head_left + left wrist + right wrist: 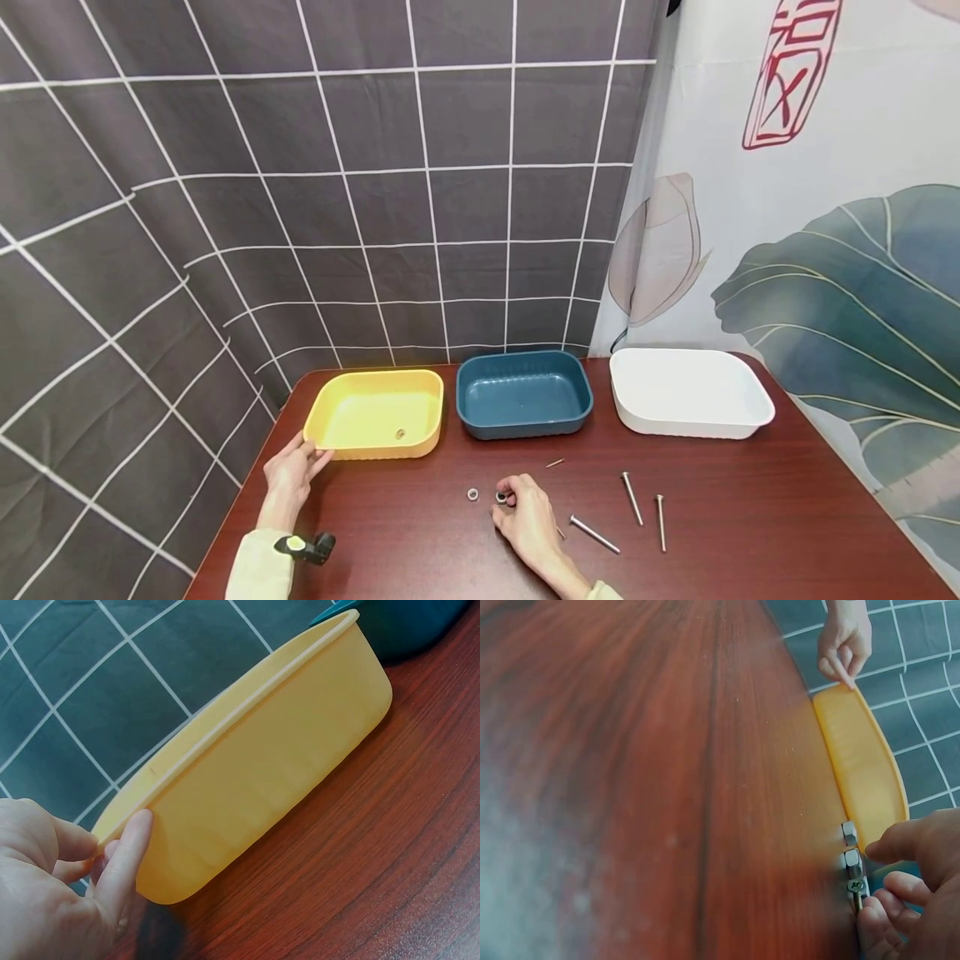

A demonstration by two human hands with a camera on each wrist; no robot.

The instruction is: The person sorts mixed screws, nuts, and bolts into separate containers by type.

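My left hand (pixel 288 473) pinches the rim of a yellow plastic basin (pixel 375 452) at its front left corner. In the left wrist view, the thumb and fingers of that hand (pixel 64 885) straddle the rim. A small metal nut (pixel 401 434) lies inside the basin. My right hand (pixel 527 518) is low over the table, its curled fingers around a hex nut (pixel 501 497). Whether they grip it is unclear. Left of it lies another nut (pixel 472 494). Near the right fingertips, the right wrist view shows a small cross-head screw (pixel 856 888), partly hidden.
A blue basin (pixel 525 431) and a white basin (pixel 690 427) line the back of the brown table (pixel 420 533). Long bolts (pixel 594 534) lie right of my right hand. A small screw (pixel 555 462) sits before the blue basin; another (pixel 560 531) is partly behind the hand.
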